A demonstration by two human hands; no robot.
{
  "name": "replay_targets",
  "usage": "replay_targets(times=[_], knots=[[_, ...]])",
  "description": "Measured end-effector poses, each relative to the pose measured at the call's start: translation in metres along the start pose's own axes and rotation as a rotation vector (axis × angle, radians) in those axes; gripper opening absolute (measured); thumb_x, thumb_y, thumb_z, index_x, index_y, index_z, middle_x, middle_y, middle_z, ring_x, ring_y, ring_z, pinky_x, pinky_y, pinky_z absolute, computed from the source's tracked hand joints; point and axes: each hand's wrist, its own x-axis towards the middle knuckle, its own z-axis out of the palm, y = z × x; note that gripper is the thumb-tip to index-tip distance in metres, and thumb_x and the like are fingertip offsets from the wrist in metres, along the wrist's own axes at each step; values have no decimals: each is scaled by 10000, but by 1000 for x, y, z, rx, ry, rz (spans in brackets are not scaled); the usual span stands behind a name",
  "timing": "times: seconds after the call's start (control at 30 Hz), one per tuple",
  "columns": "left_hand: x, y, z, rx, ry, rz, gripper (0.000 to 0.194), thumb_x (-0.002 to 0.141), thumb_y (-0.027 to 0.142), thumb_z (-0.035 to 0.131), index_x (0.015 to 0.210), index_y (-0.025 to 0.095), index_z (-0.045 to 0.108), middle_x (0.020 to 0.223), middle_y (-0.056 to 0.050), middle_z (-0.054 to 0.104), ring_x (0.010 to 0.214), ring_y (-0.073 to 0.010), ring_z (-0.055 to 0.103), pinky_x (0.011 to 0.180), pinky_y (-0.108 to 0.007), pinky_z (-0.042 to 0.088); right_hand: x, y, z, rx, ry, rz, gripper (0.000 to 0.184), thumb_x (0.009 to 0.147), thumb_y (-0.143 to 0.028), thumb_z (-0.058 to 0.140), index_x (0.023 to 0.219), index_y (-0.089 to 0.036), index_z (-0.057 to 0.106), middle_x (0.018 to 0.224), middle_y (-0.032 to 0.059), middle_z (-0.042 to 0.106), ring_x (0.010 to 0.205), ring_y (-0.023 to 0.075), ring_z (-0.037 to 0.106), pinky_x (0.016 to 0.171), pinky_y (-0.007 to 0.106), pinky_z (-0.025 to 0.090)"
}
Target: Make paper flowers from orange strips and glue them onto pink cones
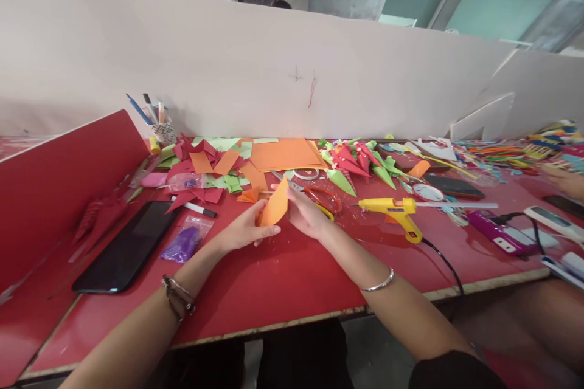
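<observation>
An orange piece of paper (274, 205), bent into a curve, is held up between my two hands over the red table (264, 292). My left hand (244, 228) is closed on its lower left side, with the thumb across the front. At its right edge is my right hand (306, 211), its fingers partly behind the paper. Just beyond the hands lie scissors with red handles (326, 197), a stack of orange paper (285, 155) and small orange cut pieces (253, 177).
A yellow glue gun (395, 209) with a cord lies to the right, near a purple power strip (502, 232). Red and green paper cones (351, 161) are piled behind. On the left are a black phone (130, 246), a purple bag (185, 242) and a pen cup (163, 130). Another person's hand (563, 181) shows far right.
</observation>
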Motion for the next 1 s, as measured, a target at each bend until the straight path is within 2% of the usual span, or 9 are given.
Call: replay_targets(times=[0.13, 0.27, 0.37, 0.43, 0.5, 0.57, 0.67, 0.83, 1.0], knots=[[1, 0, 0, -3, 105, 41, 443, 698, 341, 585, 1072, 169, 423, 713, 13, 499, 521, -62, 436, 424, -156, 344, -3, -2, 3, 3, -83, -59, 350, 714, -413, 555, 1023, -264, 491, 1016, 29, 537, 901, 153, 511, 737, 276, 444], [-1, -1, -1, -8, 66, 4, 474, 705, 385, 570, 1076, 147, 395, 565, 78, 393, 410, -38, 324, 368, -163, 275, -6, -3, 5, 27, -117, -35, 376, 691, -389, 585, 1027, -268, 469, 1037, 30, 528, 915, 165, 514, 750, 299, 456], [-2, 0, -1, -3, 43, 6, 452, 713, 393, 562, 1050, 139, 400, 555, 82, 378, 405, -38, 319, 370, -170, 270, -6, -2, 5, 49, -121, -35, 327, 699, -367, 583, 991, -257, 485, 1012, 29, 536, 927, 162, 510, 757, 299, 462], [-2, 1, 0, 18, 52, 10, 449, 709, 387, 567, 1046, 135, 413, 577, 64, 425, 425, -48, 361, 386, -177, 291, -6, 0, 4, 74, -133, -42, 264, 717, -337, 571, 957, -253, 501, 988, 21, 544, 909, 149, 518, 749, 286, 464], [-1, 3, 1, 47, 72, 32, 489, 693, 369, 586, 1086, 134, 415, 679, 10, 524, 531, -88, 471, 453, -192, 364, -6, 1, 4, 99, -132, -36, 208, 735, -312, 556, 928, -241, 522, 964, 18, 557, 883, 136, 528, 743, 271, 464], [0, 4, 1, 71, 98, 78, 535, 682, 350, 599, 1134, 142, 401, 894, -62, 576, 752, -155, 547, 603, -227, 436, -6, 1, 3, 113, -114, -8, 182, 757, -314, 529, 911, -218, 547, 944, 27, 573, 862, 133, 537, 738, 266, 465], [2, 3, 0, 104, 151, 127, 532, 693, 347, 588, 1144, 146, 390, 1152, -110, 495, 1006, -222, 491, 809, -298, 424, -5, 0, 0, 98, -78, 30, 185, 754, -317, 534, 856, -172, 588, 858, 38, 603, 783, 127, 557, 709, 262, 472], [5, -5, -2, 146, 228, 137, 512, 722, 374, 551, 1133, 136, 359, 1140, -116, 490, 1027, -244, 477, 820, -337, 429, -3, 0, -6, 45, -26, 3, 143, 693, -296, 622, 719, -156, 620, 619, -7, 597, 586, 76, 546, 622, 218, 471], [6, -12, -2, 271, 367, 176, 565, 697, 354, 590, 1146, 138, 323, 1107, -121, 482, 1014, -245, 476, 834, -374, 421, -3, 0, -6, -35, 44, -19, 161, 650, -300, 660, 735, -165, 633, 612, -21, 604, 538, 60, 538, 595, 213, 460]])
